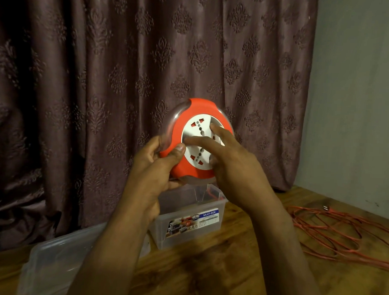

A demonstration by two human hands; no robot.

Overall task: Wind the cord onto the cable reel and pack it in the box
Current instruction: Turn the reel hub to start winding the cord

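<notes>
In front of the curtain, held up in the air above the box, the cable reel is an orange disc with a white round socket face in its middle and a clear plastic rim around the edge. It looks like a rigid, light plastic shell, smooth and likely a bit slippery, so the sound place to take it is by the rim, leaving the centre free to turn. The left hand grips that rim at the lower left, thumb curled over the orange front and fingers behind. The right hand lies on the white face with its fingers mostly straight, fingertips pressing near the sockets as if to spin the hub; it clasps nothing. The cord is thin, orange and limp, lying in loose tangled loops on the wooden floor to the right, well apart from the reel, with what may be its plug at the far end; it will likely snag and kink unless fed in steadily. The box is clear plastic with a printed label and stands open, and its lid lies on the floor at the lower left.
</notes>
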